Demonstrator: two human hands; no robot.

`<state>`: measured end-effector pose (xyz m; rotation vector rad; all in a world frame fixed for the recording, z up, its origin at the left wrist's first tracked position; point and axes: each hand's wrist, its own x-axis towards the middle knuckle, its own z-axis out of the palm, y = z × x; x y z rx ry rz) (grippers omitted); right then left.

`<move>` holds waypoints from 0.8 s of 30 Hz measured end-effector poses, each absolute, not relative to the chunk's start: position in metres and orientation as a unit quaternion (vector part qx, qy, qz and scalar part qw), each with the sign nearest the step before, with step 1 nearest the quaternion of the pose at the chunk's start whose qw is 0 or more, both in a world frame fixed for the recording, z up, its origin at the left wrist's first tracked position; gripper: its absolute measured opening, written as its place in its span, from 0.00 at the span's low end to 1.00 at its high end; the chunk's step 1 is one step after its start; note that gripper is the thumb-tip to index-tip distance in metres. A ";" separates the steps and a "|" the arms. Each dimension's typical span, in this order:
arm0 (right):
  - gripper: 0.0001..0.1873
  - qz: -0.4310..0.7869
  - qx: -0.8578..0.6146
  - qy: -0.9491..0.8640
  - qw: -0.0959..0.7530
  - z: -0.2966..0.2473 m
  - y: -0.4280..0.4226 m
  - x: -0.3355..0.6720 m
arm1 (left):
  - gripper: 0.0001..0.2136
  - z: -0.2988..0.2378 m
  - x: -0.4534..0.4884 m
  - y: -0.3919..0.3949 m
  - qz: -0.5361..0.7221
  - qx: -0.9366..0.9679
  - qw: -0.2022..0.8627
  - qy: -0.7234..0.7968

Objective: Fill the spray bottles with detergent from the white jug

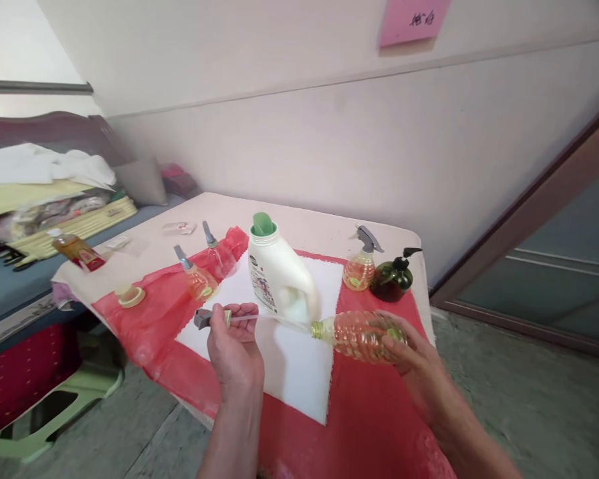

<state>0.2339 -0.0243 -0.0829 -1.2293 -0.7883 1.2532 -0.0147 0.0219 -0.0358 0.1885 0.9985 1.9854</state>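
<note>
My right hand [409, 352] is wrapped round a clear ribbed spray bottle [359, 334], held on its side with its open neck pointing left. My left hand [232, 342] is closed on a grey spray-pump head [207, 318], pulled out to the left. The pump's thin dip tube [274, 320] still runs into the bottle's neck. Both hang over a white cloth [289, 362] on a red plastic sheet [369, 419]. A white detergent jug [277, 276] with a green cap stands just behind the tube.
Two small spray bottles [199, 276] stand left of the jug, an orange trigger sprayer [360, 266] and a dark green pump bottle [393, 276] to its right. A yellow lid [130, 295] and another bottle [77, 249] lie far left. Green stool [54, 406] below.
</note>
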 end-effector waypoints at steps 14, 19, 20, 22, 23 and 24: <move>0.28 0.528 -0.452 -0.412 0.590 -0.070 -0.044 0.192 | 0.19 -0.042 0.053 -0.006 0.666 0.138 0.613 0.403; 0.29 0.497 -0.476 -0.442 0.576 -0.067 -0.047 0.194 | 0.19 -0.042 0.053 -0.007 0.661 0.137 0.619 0.401; 0.29 0.492 -0.481 -0.443 0.575 -0.067 -0.047 0.194 | 0.19 -0.042 0.053 -0.007 0.661 0.140 0.618 0.401; 0.29 0.485 -0.494 -0.442 0.570 -0.067 -0.047 0.194 | 0.17 -0.042 0.054 -0.006 0.665 0.150 0.612 0.402; 0.30 0.482 -0.500 -0.441 0.569 -0.066 -0.048 0.194 | 0.17 -0.042 0.054 -0.006 0.666 0.155 0.608 0.404; 0.30 0.479 -0.504 -0.439 0.569 -0.065 -0.048 0.194 | 0.17 -0.042 0.055 -0.006 0.666 0.160 0.605 0.406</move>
